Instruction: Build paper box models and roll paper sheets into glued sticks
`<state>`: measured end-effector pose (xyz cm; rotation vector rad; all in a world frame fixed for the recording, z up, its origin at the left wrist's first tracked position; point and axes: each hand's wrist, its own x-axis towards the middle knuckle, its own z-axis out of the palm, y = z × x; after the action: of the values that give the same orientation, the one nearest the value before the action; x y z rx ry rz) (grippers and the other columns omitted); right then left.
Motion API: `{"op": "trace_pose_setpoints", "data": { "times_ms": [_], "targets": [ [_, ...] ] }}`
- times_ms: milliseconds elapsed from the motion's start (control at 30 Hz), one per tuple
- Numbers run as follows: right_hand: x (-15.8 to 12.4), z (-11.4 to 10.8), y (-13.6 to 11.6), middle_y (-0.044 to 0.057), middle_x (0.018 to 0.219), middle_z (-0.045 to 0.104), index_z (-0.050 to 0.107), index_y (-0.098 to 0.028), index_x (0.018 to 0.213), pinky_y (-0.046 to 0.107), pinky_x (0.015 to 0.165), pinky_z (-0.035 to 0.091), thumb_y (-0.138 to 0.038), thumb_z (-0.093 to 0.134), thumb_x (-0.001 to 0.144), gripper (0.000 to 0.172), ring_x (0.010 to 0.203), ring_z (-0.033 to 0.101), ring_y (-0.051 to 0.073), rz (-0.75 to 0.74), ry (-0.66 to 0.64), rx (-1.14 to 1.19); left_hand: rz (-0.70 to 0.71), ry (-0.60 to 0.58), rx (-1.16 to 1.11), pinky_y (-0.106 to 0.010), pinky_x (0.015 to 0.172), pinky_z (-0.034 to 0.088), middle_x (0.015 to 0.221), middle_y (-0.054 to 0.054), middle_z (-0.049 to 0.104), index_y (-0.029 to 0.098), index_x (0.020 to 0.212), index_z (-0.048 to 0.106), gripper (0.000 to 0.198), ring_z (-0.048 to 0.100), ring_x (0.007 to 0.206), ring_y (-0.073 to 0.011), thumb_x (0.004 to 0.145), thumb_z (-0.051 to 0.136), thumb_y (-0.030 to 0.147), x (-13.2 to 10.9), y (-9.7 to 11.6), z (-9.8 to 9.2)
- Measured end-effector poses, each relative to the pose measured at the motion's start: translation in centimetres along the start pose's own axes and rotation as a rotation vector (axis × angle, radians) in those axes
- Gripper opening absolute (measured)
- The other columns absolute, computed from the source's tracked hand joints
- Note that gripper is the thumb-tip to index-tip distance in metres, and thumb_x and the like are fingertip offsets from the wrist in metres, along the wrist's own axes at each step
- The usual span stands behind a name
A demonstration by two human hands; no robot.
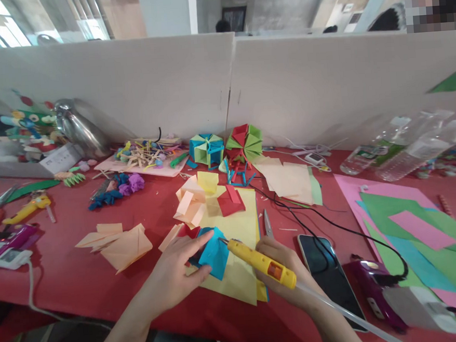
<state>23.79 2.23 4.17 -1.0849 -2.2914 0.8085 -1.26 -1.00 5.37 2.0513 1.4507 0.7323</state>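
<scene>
My left hand pinches a folded blue paper piece over the yellow paper sheets. Its thumb and index finger press on the blue paper's left side. In my right hand is a yellow hot glue gun, with a clear glue stick trailing out of its back end. The gun's metal nozzle points left and meets or nearly meets the blue paper's upper right part. Behind my left fingers shows some red paper. A folded red paper piece lies just beyond.
Folded peach papers lie at left. Scissors, a phone and a purple power strip with black cables are at right. Paper ornaments, plastic bottles and a steel jug stand along the white partition.
</scene>
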Motion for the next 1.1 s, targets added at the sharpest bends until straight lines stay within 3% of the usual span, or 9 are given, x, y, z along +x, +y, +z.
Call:
{"op": "trace_pose_setpoints", "data": {
  "times_ms": [167,267,433,633,833,933,1033,1100],
  "targets": [
    [-0.3,-0.2,0.3,0.006,0.086,0.052,0.053,-0.019,0.082,0.024,0.059,0.043,-0.03,0.049,0.08,0.012,0.069,0.054,0.015,-0.008,0.023,-0.105,-0.013,0.048,-0.023,-0.042,0.093,0.04,0.102,-0.001,0.062,0.032,0.13,0.038,0.053,0.057,0.091,-0.0183,0.08,0.055,0.031,-0.1,-0.4,0.1],
    [-0.6,-0.7,0.9,0.007,0.09,0.054,0.054,-0.019,0.088,0.024,0.057,0.044,-0.029,0.045,0.082,0.015,0.073,0.058,0.016,0.046,0.126,-0.221,-0.029,0.076,-0.018,-0.041,0.091,0.041,0.103,-0.002,0.062,0.031,0.131,0.038,0.052,0.056,0.093,-0.0194,0.081,0.054,0.032,-0.2,-0.7,0.2],
    [-0.7,-2.0,2.3,0.007,0.096,0.053,0.052,-0.018,0.091,0.025,0.05,0.04,-0.025,0.046,0.081,0.014,0.064,0.058,0.016,0.311,0.294,-0.584,-0.043,0.081,-0.01,-0.042,0.09,0.042,0.105,-0.004,0.061,0.03,0.131,0.038,0.052,0.056,0.096,-0.0208,0.081,0.054,0.031,-0.1,-0.9,0.3],
    [0.3,-1.8,4.4,0.014,0.108,0.049,0.051,-0.014,0.102,0.031,0.061,0.038,-0.014,0.053,0.072,0.03,0.073,0.059,0.021,0.549,0.24,-0.827,-0.031,0.078,-0.016,-0.043,0.09,0.042,0.1,-0.003,0.063,0.03,0.131,0.038,0.051,0.058,0.09,-0.0192,0.082,0.052,0.031,-0.1,-0.9,0.4],
    [0.0,-1.3,5.5,0.015,0.11,0.051,0.049,-0.014,0.11,0.033,0.069,0.039,-0.011,0.05,0.069,0.041,0.087,0.057,0.025,0.537,0.146,-0.758,-0.026,0.101,-0.004,-0.043,0.089,0.043,0.098,-0.002,0.064,0.03,0.131,0.038,0.052,0.059,0.089,-0.0194,0.081,0.053,0.031,-0.2,-1.1,0.3],
    [0.2,-1.9,4.9,0.014,0.114,0.053,0.051,-0.014,0.11,0.036,0.073,0.04,-0.01,0.049,0.069,0.042,0.096,0.054,0.028,0.5,0.181,-0.71,-0.037,0.087,-0.003,-0.043,0.09,0.043,0.1,-0.002,0.063,0.03,0.131,0.038,0.051,0.058,0.091,-0.0198,0.082,0.053,0.031,-0.1,-1.0,0.3],
    [2.2,-2.4,3.9,0.014,0.109,0.058,0.057,-0.013,0.103,0.038,0.078,0.04,-0.014,0.046,0.077,0.029,0.1,0.052,0.029,0.392,0.292,-0.591,-0.037,0.08,-0.001,-0.043,0.09,0.042,0.098,-0.002,0.064,0.03,0.131,0.038,0.052,0.059,0.089,-0.0195,0.082,0.052,0.031,0.0,-0.9,0.3],
    [4.6,-2.6,3.6,0.01,0.099,0.063,0.06,-0.016,0.1,0.033,0.077,0.043,-0.019,0.043,0.083,0.024,0.093,0.056,0.023,0.321,0.284,-0.537,-0.034,0.088,0.008,-0.042,0.089,0.043,0.097,-0.002,0.064,0.03,0.131,0.038,0.052,0.059,0.088,-0.0196,0.081,0.053,0.031,0.1,-0.8,0.3]
  ]
}}
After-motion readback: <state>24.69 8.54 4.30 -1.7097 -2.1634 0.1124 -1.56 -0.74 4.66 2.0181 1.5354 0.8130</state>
